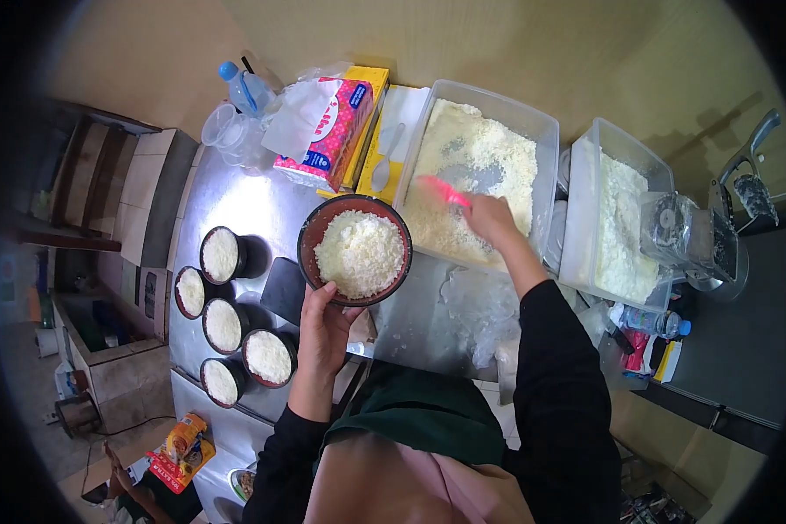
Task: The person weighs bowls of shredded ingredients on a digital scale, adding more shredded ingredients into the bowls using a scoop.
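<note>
My left hand holds a dark bowl with a reddish inside, thumb over the rim. A mound of white, crumbly food nearly fills it. My right hand is closed on a pink spatula-like utensil; its far end is blurred. That utensil is over a clear plastic tub of pale yellowish crumbs, with the tub's bottom showing through in the middle. To the left stand several dark bowls filled with similar white food.
A second clear tub holds white crumbs, beside a metal-armed device. A pink tissue pack, a white spoon and a water bottle stand at the back. Another person's hand shows at lower left near an orange packet.
</note>
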Action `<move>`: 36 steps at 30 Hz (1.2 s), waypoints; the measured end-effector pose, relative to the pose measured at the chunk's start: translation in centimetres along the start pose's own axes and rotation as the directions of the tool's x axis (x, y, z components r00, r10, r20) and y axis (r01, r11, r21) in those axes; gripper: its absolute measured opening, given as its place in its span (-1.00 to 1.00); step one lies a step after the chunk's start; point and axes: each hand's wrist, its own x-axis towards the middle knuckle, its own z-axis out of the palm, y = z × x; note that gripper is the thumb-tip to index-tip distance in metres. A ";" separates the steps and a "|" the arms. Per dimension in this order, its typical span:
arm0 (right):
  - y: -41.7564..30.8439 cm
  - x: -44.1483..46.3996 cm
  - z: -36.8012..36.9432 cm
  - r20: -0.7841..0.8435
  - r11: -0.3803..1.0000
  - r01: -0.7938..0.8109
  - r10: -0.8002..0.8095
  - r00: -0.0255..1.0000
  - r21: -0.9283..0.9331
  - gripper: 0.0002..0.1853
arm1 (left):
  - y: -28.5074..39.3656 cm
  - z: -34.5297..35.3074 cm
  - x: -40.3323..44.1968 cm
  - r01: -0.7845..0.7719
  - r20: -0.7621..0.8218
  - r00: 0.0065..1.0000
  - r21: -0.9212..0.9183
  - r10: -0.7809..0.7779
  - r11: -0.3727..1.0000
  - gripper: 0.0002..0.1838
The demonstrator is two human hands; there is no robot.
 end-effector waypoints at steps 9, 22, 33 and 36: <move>3.2 -5.0 -4.1 0.050 0.948 -0.137 0.157 0.986 -0.286 -0.75 | -0.1 -0.3 -0.6 -0.023 -0.012 1.000 -0.004 0.023 1.000 -0.48; 1.9 -1.6 1.0 0.458 0.706 -0.359 0.056 0.887 0.610 -0.69 | -1.1 1.5 0.4 -0.024 -0.092 0.995 0.062 0.030 0.998 -0.56; 1.4 -7.9 -12.8 -0.123 0.830 -0.040 0.130 0.984 0.556 -0.67 | -2.8 6.0 6.3 0.017 0.003 1.000 0.100 -0.018 0.995 -0.44; -0.6 -9.6 -14.0 -0.316 0.915 0.003 0.137 0.939 0.404 -0.67 | -3.7 8.6 7.9 0.032 0.044 0.998 0.090 -0.036 0.995 -0.63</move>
